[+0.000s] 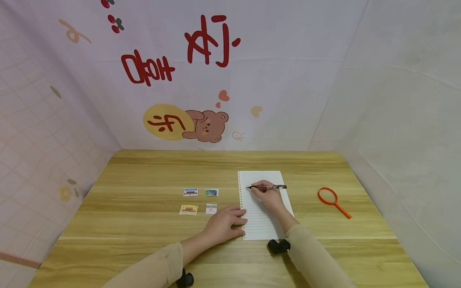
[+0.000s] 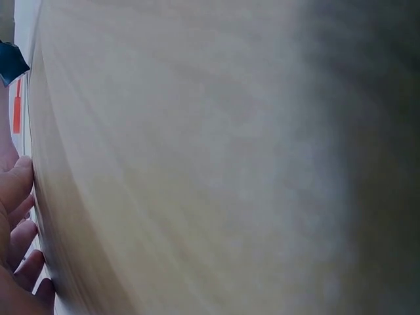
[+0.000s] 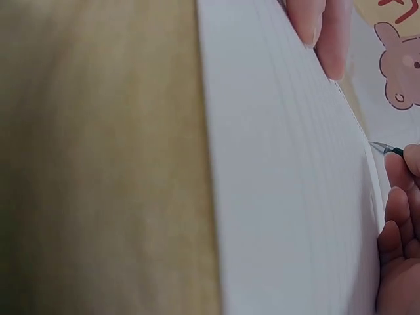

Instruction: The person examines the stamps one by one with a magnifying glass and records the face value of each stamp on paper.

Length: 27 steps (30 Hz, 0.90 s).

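Note:
A lined sheet of loose-leaf paper [image 1: 264,224] with punched holes along its left edge lies on the wooden table. My right hand [image 1: 271,197] pinches a black pen [image 1: 268,187], its tip at the upper left of the sheet. In the right wrist view the pen tip [image 3: 382,147] meets the paper [image 3: 282,197] near its far edge. My left hand [image 1: 225,224] rests at the sheet's left edge, fingertips on the paper. In the left wrist view the left hand's fingers [image 2: 23,243] show at the left border. No writing can be made out.
Several small stamp-like pictures, such as a yellow one [image 1: 189,210] and a blue-green one [image 1: 211,192], lie left of the sheet. A red magnifying glass [image 1: 336,203] lies to its right. White printed cloth [image 1: 288,80] walls the table [image 1: 162,164] at back and sides.

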Each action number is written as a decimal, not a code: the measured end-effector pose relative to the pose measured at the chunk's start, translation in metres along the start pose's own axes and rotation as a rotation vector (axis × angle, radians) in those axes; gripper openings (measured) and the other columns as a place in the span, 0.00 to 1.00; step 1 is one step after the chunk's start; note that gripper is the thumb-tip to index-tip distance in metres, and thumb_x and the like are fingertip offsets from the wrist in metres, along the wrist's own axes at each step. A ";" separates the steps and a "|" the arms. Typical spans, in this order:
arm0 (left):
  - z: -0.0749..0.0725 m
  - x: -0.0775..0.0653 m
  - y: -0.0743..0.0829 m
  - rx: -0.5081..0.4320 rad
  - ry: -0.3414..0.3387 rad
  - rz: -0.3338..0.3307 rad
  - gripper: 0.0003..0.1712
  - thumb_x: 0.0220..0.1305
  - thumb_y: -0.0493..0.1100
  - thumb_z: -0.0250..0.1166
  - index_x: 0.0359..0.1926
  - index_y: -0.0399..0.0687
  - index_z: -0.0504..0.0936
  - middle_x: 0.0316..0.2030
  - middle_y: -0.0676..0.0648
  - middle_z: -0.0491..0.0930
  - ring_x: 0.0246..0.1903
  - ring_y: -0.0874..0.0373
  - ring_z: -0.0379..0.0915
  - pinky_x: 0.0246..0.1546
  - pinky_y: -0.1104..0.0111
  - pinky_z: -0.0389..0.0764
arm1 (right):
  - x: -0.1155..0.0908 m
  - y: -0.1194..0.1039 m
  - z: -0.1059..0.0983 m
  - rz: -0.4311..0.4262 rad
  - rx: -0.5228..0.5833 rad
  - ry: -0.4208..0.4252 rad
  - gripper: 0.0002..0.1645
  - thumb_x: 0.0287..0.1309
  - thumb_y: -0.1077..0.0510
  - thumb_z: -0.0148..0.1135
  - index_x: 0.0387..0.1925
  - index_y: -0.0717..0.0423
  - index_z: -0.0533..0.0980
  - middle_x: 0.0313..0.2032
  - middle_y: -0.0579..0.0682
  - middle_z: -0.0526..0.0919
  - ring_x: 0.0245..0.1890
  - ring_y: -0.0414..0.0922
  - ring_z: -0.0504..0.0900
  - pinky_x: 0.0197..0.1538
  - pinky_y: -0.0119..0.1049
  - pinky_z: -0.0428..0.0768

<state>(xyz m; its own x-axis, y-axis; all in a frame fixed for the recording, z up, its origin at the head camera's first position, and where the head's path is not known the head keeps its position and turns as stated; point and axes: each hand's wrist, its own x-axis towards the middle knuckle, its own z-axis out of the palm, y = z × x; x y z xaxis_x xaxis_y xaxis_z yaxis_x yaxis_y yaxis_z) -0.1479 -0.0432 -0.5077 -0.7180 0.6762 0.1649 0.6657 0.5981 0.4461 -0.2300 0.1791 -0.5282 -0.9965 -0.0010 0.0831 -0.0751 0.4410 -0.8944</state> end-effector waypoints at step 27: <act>0.000 0.000 0.001 0.003 0.001 -0.010 0.21 0.58 0.50 0.74 0.51 0.50 0.88 0.62 0.50 0.76 0.65 0.50 0.67 0.64 0.57 0.68 | 0.003 0.004 0.007 -0.106 -0.044 0.036 0.02 0.58 0.61 0.70 0.34 0.51 0.84 0.32 0.45 0.85 0.32 0.41 0.81 0.37 0.32 0.78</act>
<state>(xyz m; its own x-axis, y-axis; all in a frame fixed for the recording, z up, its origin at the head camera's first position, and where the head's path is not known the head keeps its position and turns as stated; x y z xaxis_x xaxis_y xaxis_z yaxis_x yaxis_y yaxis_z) -0.1473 -0.0427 -0.5075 -0.7249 0.6699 0.1608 0.6590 0.6063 0.4451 -0.2336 0.1746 -0.5342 -0.9812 -0.0181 0.1924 -0.1773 0.4795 -0.8594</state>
